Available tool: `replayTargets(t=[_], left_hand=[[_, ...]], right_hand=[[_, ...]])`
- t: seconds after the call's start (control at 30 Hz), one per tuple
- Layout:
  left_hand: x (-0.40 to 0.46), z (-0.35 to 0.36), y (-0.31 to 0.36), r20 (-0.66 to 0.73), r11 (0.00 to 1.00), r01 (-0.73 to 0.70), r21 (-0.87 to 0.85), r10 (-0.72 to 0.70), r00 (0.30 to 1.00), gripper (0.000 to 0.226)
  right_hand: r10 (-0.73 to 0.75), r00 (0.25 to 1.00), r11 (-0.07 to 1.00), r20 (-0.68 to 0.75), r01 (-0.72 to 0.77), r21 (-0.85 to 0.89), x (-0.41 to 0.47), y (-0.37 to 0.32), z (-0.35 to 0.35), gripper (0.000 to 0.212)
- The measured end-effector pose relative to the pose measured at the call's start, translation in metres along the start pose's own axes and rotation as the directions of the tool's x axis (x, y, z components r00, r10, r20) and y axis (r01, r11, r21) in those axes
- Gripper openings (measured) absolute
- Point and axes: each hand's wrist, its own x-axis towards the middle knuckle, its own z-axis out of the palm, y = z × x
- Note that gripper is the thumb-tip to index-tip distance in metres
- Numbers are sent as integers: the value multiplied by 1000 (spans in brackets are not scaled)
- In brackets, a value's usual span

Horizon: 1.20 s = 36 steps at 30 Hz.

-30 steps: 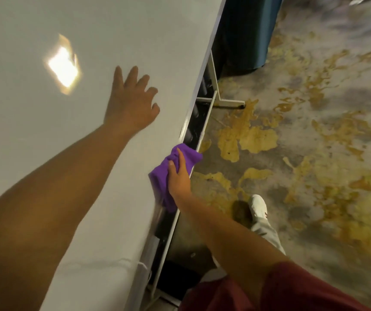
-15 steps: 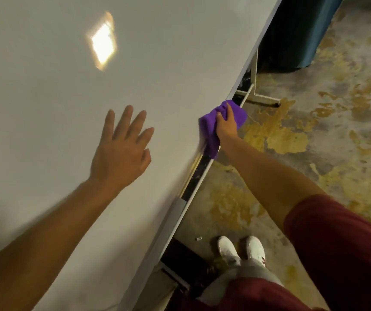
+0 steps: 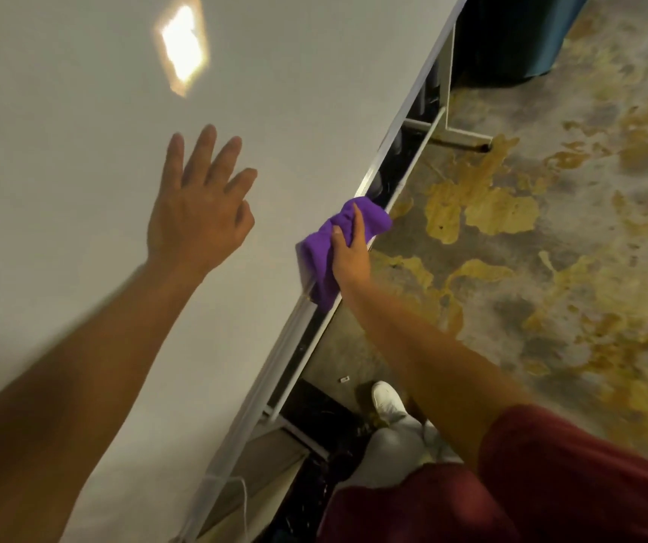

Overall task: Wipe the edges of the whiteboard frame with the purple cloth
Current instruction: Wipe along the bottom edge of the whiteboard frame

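A large whiteboard (image 3: 79,150) fills the left of the head view, and its pale metal frame edge (image 3: 404,123) runs diagonally from top right to bottom centre. My right hand (image 3: 347,248) grips a bunched purple cloth (image 3: 324,244) and presses it against that lower frame edge near the middle of the view. My left hand (image 3: 197,205) lies flat on the board surface with its fingers spread, left of the cloth and apart from it. The cloth covers a short stretch of the frame.
A marker tray rail (image 3: 412,170) and a white stand foot (image 3: 463,137) sit under the board. A dark blue bin (image 3: 518,37) stands at the top right. The stained concrete floor (image 3: 549,248) spreads to the right. My white shoe (image 3: 387,401) is near the stand base.
My right hand has slid the purple cloth back down along the frame edge towards me. My left hand has stayed flat on the board.
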Motion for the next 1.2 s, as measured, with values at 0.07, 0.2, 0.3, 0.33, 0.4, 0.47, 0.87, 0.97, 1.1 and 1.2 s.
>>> replayTargets(t=[0.07,0.2,0.3,0.33,0.4,0.47,0.87,0.97,1.1,1.2], left_hand=[[-2,-2,0,6,1000,1,17,-1,1000,61],[0,-8,0,20,999,8,32,-8,1000,63],[1,-8,0,9,999,-5,52,4,1000,61],[2,-11,-1,-1,999,-4,51,4,1000,61],[-3,-17,-3,2,1000,2,10,-2,1000,58],[-6,-21,-4,-5,999,-22,-39,22,1000,56],[-139,-21,-64,-121,994,-90,-64,82,989,57],[-155,-24,-69,-93,995,-88,-53,83,992,55],[-165,-35,-67,-51,998,-48,-43,46,998,56],[-181,-33,-70,-93,998,-69,11,70,993,58]], right_hand=[[9,1000,1000,5,-9,11,-6,1,1,53],[-16,1000,1000,14,16,12,-9,-2,1,51],[-28,999,999,-18,29,25,-13,3,3,50],[-41,999,999,-16,41,13,-14,3,6,50],[-74,996,997,-50,74,-4,-23,12,12,51],[-92,994,995,-59,89,-43,-31,20,12,51],[7,997,949,-81,19,314,-93,23,-60,30],[19,998,945,-53,0,326,-122,51,-31,31],[-12,997,977,-77,28,213,-150,74,29,41],[26,994,989,-105,-10,150,-171,88,52,59]])
